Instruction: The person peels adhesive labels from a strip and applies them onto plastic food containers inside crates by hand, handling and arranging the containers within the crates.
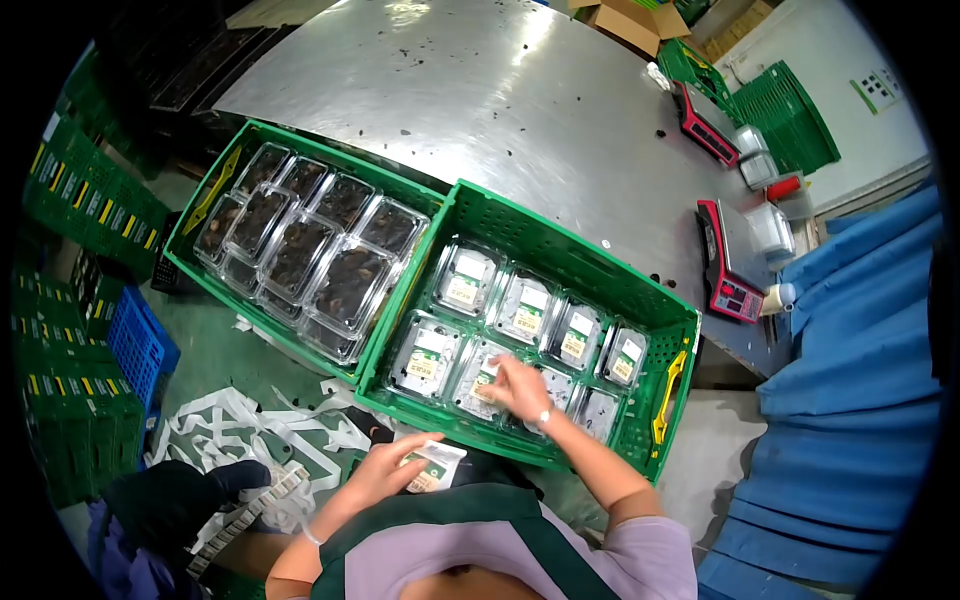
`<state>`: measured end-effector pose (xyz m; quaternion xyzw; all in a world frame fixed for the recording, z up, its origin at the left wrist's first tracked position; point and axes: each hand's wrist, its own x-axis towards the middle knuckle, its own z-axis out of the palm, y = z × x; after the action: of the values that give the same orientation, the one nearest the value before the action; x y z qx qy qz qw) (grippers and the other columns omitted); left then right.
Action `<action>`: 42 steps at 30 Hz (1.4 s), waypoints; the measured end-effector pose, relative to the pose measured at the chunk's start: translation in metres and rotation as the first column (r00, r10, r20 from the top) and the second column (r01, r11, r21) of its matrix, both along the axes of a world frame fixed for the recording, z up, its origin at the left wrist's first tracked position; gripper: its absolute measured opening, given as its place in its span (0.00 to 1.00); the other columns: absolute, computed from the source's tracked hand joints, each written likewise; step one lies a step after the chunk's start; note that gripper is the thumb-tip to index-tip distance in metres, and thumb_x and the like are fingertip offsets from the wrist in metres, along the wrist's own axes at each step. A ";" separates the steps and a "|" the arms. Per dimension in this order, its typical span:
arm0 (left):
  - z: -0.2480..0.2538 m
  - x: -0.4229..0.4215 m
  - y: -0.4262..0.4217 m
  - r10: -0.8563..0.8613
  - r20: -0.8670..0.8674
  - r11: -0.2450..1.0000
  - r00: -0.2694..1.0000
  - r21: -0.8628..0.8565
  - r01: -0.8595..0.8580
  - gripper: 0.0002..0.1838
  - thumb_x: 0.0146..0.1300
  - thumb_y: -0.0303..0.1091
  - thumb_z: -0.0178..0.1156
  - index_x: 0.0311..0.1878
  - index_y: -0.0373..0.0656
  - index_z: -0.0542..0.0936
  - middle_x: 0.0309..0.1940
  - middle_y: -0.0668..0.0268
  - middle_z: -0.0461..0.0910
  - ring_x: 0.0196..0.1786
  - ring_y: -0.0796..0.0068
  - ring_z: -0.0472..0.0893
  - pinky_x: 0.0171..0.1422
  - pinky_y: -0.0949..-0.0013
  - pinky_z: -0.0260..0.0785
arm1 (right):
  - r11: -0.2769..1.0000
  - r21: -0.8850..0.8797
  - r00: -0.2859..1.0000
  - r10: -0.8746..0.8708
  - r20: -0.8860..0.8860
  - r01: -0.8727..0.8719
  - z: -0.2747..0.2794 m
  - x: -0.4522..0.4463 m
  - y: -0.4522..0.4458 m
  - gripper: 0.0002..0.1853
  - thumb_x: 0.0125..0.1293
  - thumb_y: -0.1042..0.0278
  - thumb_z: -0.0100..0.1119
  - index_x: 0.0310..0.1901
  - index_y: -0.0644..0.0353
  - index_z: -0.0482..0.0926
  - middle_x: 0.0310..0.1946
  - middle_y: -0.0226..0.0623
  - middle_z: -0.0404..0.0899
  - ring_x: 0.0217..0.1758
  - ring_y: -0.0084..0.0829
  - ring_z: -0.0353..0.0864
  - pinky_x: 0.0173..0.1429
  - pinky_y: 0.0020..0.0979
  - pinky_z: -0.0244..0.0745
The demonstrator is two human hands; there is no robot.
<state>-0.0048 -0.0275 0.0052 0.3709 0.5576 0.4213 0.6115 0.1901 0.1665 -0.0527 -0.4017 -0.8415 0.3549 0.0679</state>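
My right hand (518,390) reaches into the right green crate (560,250). Its thumb and fingers are closed on a green-and-white label (484,388), which lies against the lid of a clear plastic box (470,405) in the front row. Near my lap, my left hand (385,470) grips a white strip of labels (436,468) with green and beige print. Several boxes in this crate carry a similar label, such as the back-row box (466,278). The front-row box at the right (598,412) shows no label.
Adjoining on the left, a green crate (300,145) holds stacked clear boxes of dark brown pieces (300,255). Behind stands a metal table (440,90) with dark crumbs and red scales (730,260). Peeled white strips (225,425) litter the floor. A blue curtain (850,400) hangs at right.
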 end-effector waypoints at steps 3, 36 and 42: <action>-0.007 0.010 0.016 0.009 -0.169 0.997 0.986 0.081 0.005 0.09 0.57 0.26 0.56 0.42 0.38 0.77 0.32 0.58 0.80 0.30 0.75 0.78 0.34 0.73 0.67 | 0.916 -0.279 0.907 0.168 -0.385 -0.288 0.045 0.001 -0.044 0.10 0.58 0.60 0.57 0.35 0.58 0.78 0.26 0.37 0.78 0.28 0.35 0.79 0.34 0.30 0.72; 0.003 0.066 0.081 -0.488 -0.298 0.825 0.821 0.149 0.545 0.13 0.58 0.30 0.53 0.47 0.46 0.74 0.28 0.55 0.77 0.30 0.53 0.77 0.35 0.63 0.67 | 0.924 0.267 0.936 -0.320 0.145 0.275 0.030 0.173 0.035 0.10 0.55 0.62 0.56 0.32 0.61 0.74 0.28 0.47 0.75 0.32 0.48 0.75 0.35 0.42 0.69; 0.005 0.005 0.057 -0.234 -0.306 0.832 0.923 0.428 0.352 0.14 0.57 0.32 0.58 0.47 0.40 0.77 0.55 0.61 0.70 0.57 0.65 0.69 0.61 0.66 0.59 | 0.995 -0.031 0.476 -0.016 0.879 0.090 -0.099 0.248 0.044 0.30 0.39 0.43 0.69 0.41 0.56 0.76 0.37 0.43 0.79 0.43 0.42 0.79 0.45 0.39 0.74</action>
<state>0.0003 0.0293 0.0098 0.6392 0.4429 0.3974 0.4871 0.4377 0.2110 -0.1519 -0.5546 -0.7315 0.1278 -0.3755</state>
